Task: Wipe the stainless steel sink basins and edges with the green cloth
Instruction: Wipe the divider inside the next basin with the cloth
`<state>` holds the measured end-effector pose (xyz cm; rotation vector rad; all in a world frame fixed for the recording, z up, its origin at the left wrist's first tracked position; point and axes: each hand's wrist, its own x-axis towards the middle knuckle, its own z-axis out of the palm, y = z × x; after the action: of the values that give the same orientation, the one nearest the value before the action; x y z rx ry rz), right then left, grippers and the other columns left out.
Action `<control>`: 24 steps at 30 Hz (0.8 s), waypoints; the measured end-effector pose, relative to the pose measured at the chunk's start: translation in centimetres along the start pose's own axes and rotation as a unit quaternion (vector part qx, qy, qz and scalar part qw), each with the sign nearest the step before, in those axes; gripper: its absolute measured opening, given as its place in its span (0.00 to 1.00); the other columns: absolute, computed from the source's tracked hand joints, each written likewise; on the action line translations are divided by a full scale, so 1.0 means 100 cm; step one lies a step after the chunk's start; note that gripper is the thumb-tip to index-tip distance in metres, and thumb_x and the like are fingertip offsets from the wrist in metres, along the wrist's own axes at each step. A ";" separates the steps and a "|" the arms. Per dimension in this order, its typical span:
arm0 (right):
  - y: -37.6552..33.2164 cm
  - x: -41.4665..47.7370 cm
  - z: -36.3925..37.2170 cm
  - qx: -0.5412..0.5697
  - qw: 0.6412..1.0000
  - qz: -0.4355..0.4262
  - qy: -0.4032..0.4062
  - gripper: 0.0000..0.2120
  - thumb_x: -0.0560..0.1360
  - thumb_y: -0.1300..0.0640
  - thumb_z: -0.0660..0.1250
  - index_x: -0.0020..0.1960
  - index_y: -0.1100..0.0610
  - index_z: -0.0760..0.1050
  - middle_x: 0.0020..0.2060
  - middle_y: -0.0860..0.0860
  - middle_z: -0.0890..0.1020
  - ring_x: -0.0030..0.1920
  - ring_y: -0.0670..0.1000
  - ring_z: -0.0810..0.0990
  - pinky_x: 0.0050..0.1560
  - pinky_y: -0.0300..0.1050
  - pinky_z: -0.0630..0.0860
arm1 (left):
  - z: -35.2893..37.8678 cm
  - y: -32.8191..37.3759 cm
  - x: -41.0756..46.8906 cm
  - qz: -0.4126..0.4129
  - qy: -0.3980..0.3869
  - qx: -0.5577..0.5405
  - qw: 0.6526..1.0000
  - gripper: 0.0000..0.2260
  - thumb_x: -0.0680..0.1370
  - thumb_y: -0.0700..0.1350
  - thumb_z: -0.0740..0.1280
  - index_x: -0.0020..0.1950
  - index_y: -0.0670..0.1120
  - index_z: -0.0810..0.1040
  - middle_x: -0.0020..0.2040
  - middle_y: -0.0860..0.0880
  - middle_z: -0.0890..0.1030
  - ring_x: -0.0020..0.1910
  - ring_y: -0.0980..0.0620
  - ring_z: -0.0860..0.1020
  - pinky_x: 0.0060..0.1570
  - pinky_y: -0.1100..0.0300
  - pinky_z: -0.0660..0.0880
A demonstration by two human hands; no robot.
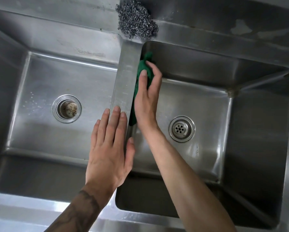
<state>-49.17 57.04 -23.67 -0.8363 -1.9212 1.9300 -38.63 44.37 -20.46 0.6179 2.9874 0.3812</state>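
Observation:
A double stainless steel sink fills the view, with a left basin (45,84) and a right basin (199,101) split by a narrow divider (126,77). My right hand (147,99) presses the green cloth (143,67) flat against the right basin's inner left wall, just under the divider. Its fingers lie nearly straight over the cloth, and part of the cloth shows below the wrist. My left hand (110,148) rests flat on the near part of the divider with straight fingers and holds nothing.
A steel wool scourer (137,20) sits on the back ledge at the far end of the divider. The left drain (66,108) holds brown residue; the right drain (182,128) has a perforated strainer. The front rim (23,208) runs along the bottom.

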 end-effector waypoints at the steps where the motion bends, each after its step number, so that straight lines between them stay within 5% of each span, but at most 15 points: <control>1: 0.001 -0.008 -0.003 0.010 1.000 -0.017 -0.004 0.14 0.87 0.55 0.59 0.72 0.53 0.70 0.68 0.50 0.74 0.70 0.47 0.72 0.74 0.48 0.69 | 0.000 0.000 0.000 0.000 0.001 -0.002 1.000 0.27 0.86 0.48 0.54 0.82 0.36 0.63 0.84 0.38 0.61 0.84 0.38 0.58 0.79 0.36 0.62; 4: 0.019 -0.008 0.001 0.010 1.000 -0.004 0.000 0.15 0.86 0.55 0.59 0.72 0.51 0.70 0.68 0.48 0.73 0.70 0.44 0.72 0.74 0.44 0.68 | 0.000 0.000 -0.001 -0.001 0.000 -0.011 1.000 0.27 0.86 0.49 0.54 0.82 0.36 0.63 0.84 0.38 0.61 0.85 0.38 0.58 0.79 0.35 0.62; 10: 0.072 0.008 0.008 -0.048 0.985 0.166 -0.014 0.19 0.84 0.47 0.58 0.73 0.50 0.69 0.62 0.45 0.71 0.68 0.50 0.72 0.74 0.58 0.68 | 0.000 0.000 0.001 0.002 -0.001 -0.009 1.000 0.27 0.86 0.48 0.54 0.82 0.36 0.63 0.84 0.38 0.61 0.84 0.37 0.58 0.80 0.35 0.62; 18: 0.042 -0.085 -0.016 0.033 0.995 0.080 -0.047 0.16 0.86 0.54 0.61 0.71 0.40 0.68 0.70 0.48 0.72 0.72 0.46 0.72 0.73 0.51 0.72 | -0.001 0.000 0.001 -0.001 0.003 -0.017 1.000 0.27 0.86 0.48 0.52 0.82 0.36 0.63 0.84 0.37 0.61 0.84 0.37 0.58 0.79 0.35 0.62; 24: 0.066 -0.060 -0.009 -0.060 0.981 0.180 -0.027 0.19 0.84 0.45 0.57 0.73 0.46 0.68 0.66 0.48 0.71 0.69 0.45 0.70 0.76 0.56 0.67 | 0.001 -0.002 0.000 0.003 0.008 -0.019 1.000 0.27 0.86 0.48 0.54 0.83 0.37 0.63 0.84 0.39 0.61 0.85 0.38 0.58 0.80 0.36 0.61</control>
<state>-42.58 53.83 -28.91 -1.2526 -2.0496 2.0648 -38.69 44.23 -20.62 0.6222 2.9864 0.4425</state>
